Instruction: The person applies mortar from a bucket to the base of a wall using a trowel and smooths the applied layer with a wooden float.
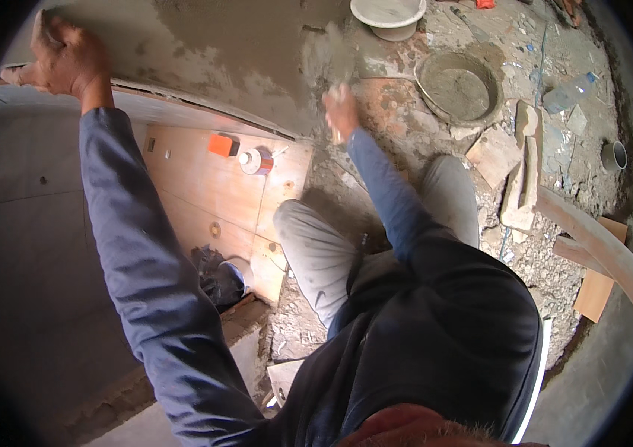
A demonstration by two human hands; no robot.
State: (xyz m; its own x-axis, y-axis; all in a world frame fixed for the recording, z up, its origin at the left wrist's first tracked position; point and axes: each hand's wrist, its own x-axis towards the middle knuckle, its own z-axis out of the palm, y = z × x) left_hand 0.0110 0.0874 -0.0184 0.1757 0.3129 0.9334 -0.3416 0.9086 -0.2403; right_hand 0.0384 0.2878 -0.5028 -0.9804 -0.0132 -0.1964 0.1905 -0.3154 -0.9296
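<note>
My left hand (71, 58) rests at the edge of a wet, grey plastered surface (220, 45), at the far left. Its thumb and a finger are spread apart, and I make out no tool in it. A long narrow strip (205, 110) runs along that edge towards the hand. My right hand (342, 110) is closed at the right end of the plaster, slightly blurred. Something pale shows just below its fingers, too small to name. To the right of that hand sits a round basin of grey mortar (495, 93).
A white bowl (391, 28) stands at the top. Rubble, a plastic bottle (571, 93), a broken tile (494, 155) and a curved plank (607, 253) lie on the right. Wooden boards (205, 179) carry an orange block (220, 145) and a white bottle (255, 160).
</note>
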